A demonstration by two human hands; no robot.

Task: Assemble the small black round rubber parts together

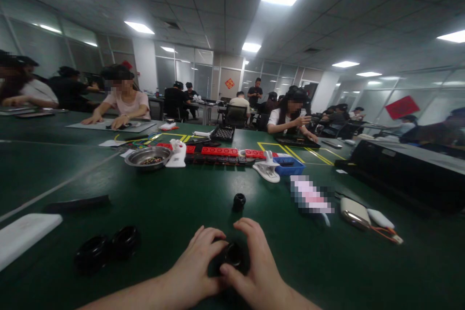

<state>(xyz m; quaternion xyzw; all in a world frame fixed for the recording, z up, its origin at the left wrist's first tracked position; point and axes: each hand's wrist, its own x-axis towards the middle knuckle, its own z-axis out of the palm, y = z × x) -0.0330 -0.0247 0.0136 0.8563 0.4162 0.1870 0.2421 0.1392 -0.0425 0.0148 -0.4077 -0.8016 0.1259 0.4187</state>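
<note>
The ceiling-lit room (pixel 225 34) stretches away beyond both hands, its farthest people (pixel 176 99) hard to make out. The green table (pixel 174 208) runs under the hands, forearms (pixel 138 295) cut off below. The left hand (pixel 198 259) and right hand (pixel 259 261) curve inward; I can't tell whether either grips. Left of them sit two black rings (pixel 90 254). Between them stands another black ring (pixel 236 259), partly hidden. Just past the right hand, a smaller ring (pixel 239 202).

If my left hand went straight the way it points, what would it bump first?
Probably the black ring in front of your left hand's fingertips, then your right hand. Whether it's touching the ring is hard to tell.
</note>
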